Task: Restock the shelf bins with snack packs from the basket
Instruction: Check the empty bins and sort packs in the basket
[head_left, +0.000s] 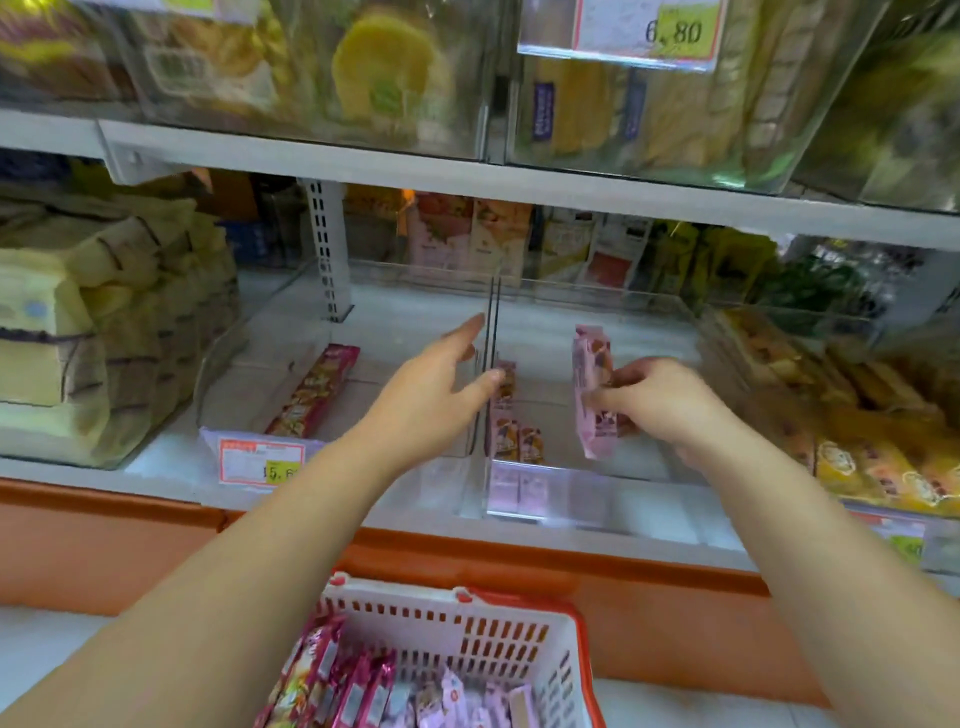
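Pink pack (589, 364) in right grip (655, 401), print blurred; basket (493, 642) cut off below.

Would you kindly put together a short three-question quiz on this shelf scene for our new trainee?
1. True or false: the right hand holds a pink pack.
2. The left hand is: A) open, fingers straight; B) gripping a pack; C) curled into a fist.
3. Fill in: the long red pack lies to the ___ of the divider.
Key: 1 true; 2 A; 3 left.
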